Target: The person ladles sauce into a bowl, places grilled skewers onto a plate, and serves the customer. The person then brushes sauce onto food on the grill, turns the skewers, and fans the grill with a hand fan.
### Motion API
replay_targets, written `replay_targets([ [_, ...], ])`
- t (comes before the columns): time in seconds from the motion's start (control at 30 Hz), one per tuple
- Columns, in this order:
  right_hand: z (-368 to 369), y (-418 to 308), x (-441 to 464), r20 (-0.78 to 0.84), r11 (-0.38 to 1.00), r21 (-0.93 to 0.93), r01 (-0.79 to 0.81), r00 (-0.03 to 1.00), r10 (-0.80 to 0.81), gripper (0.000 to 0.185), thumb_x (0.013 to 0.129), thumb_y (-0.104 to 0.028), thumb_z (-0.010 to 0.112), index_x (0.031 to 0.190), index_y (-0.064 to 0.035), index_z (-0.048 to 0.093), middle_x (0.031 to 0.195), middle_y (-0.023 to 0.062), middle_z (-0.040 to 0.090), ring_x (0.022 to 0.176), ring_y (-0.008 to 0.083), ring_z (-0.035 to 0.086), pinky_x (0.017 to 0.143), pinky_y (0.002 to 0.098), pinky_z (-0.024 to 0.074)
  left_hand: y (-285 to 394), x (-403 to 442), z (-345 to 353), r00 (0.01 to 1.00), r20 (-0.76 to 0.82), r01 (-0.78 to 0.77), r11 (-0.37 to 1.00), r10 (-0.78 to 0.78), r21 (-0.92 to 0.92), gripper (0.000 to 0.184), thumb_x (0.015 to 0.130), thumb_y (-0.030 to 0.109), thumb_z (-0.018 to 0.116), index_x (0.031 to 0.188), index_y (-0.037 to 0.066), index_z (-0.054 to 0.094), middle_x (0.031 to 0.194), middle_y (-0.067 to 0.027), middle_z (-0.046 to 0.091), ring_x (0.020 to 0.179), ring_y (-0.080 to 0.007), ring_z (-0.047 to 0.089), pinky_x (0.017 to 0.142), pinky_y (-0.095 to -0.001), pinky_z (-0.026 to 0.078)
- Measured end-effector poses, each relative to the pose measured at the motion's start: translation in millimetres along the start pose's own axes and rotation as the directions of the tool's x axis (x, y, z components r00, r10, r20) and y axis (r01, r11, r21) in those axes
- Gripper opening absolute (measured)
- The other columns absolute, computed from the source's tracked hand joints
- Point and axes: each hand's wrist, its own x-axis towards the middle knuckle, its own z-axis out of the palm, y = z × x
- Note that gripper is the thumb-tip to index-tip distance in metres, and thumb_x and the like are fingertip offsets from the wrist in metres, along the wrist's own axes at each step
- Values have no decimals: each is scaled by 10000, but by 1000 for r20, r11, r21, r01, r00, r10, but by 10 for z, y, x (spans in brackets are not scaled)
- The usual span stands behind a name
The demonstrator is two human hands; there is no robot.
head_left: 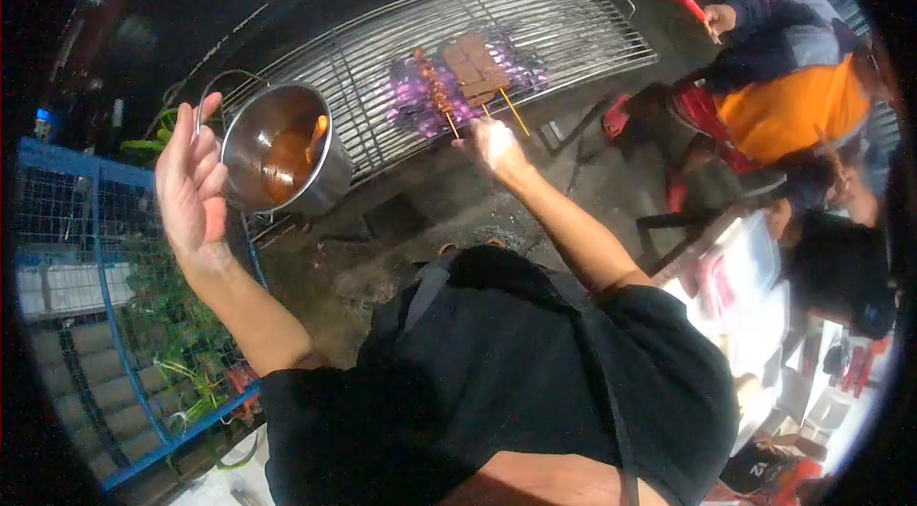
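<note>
At the left, my left hand (pixel 196 177) has its fingers curled at the wire handle of a metal pot (pixel 334 167). Reddish-brown sauce (pixel 284 167) lies in the pot, with an orange-brown utensil (pixel 317 137) leaning inside it. My right hand (pixel 495 145) is closed around the stick end of a meat skewer (pixel 435 89) at the grill's near edge. Right beside it, flat brown pieces on sticks (pixel 475 67) lie over purple-glowing coals (pixel 406 103). The right fingertips are partly hidden from view.
A long metal grill (pixel 564 14) spans the far side. To the right, a person in an orange and dark top (pixel 793 110) holds a red object (pixel 686 2). White trays (pixel 740 267) stand at the right, and a blue mesh fence (pixel 100 248) at the left.
</note>
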Motion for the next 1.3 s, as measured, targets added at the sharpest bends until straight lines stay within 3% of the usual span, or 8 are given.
replay_targets([
  [0.27, 168, 83, 24, -7, 997, 83, 5, 1000, -4, 208, 760, -201, 671, 817, -3, 642, 737, 163, 648, 686, 296, 644, 636, 365, 513, -12, 35, 24, 998, -57, -8, 999, 10, 48, 449, 943, 276, 482, 1218, -76, 438, 622, 90, 230, 458, 22, 158, 356, -161, 109],
  [0.37, -105, -75, -59, 42, 955, 260, -141, 990, 135, 213, 780, -189, 657, 882, -2, 660, 734, 157, 658, 648, 244, 655, 638, 330, 519, 1, 82, -10, 999, -32, -9, 999, 10, 32, 446, 942, 276, 484, 1216, -75, 443, 621, 89, 229, 457, 22, 158, 355, -163, 107],
  [0.43, -239, -229, -50, 248, 785, 475, -397, 917, 313, 204, 801, -179, 637, 887, 5, 658, 714, 148, 658, 623, 213, 654, 623, 314, 516, 20, 98, -56, 1000, -13, -27, 999, 27, 35, 452, 928, 280, 513, 1190, -85, 463, 611, 97, 242, 458, 29, 166, 365, -165, 107],
  [0.5, -52, -216, -71, 241, 777, 478, -409, 912, 332, 175, 793, -181, 619, 837, -18, 666, 752, 182, 642, 690, 313, 639, 660, 355, 513, 45, 113, -135, 999, 6, -45, 998, 45, 37, 458, 913, 284, 542, 1164, -95, 483, 601, 105, 254, 459, 37, 174, 375, -167, 106],
  [0.57, 189, -147, -99, -57, 972, 220, -85, 993, 100, 173, 790, -188, 625, 849, -30, 667, 762, 172, 646, 702, 321, 633, 670, 367, 509, 70, 130, -258, 999, -14, -31, 998, 32, 55, 460, 910, 288, 545, 1160, -94, 486, 601, 107, 253, 461, 38, 176, 376, -168, 107],
  [0.8, 444, -421, -97, -21, 982, 125, -140, 989, 143, 213, 811, -251, 613, 887, -59, 662, 821, 137, 658, 767, 294, 639, 712, 360, 496, 264, 519, -718, 993, 119, -11, 998, 4, 63, 452, 910, 285, 544, 1151, -94, 492, 602, 109, 255, 461, 39, 181, 377, -165, 104],
  [1.0, 541, -869, -47, -299, 951, 275, -140, 928, 223, 115, 742, -131, 641, 782, -24, 646, 751, 157, 627, 708, 305, 616, 666, 356, 495, 362, 818, -1079, 974, 224, 10, 999, -17, 35, 432, 909, 273, 548, 1139, -90, 507, 602, 110, 258, 457, 44, 188, 375, -161, 106],
  [1.3, 839, -947, -116, -300, 998, 14, -60, 952, 61, 80, 714, -70, 610, 792, -61, 624, 739, 143, 563, 709, 332, 572, 637, 403, 471, 417, 1035, -1423, 960, 277, 17, 999, -30, 49, 450, 946, 261, 476, 1223, -90, 433, 633, 96, 290, 468, 39, 192, 361, -152, 113],
])
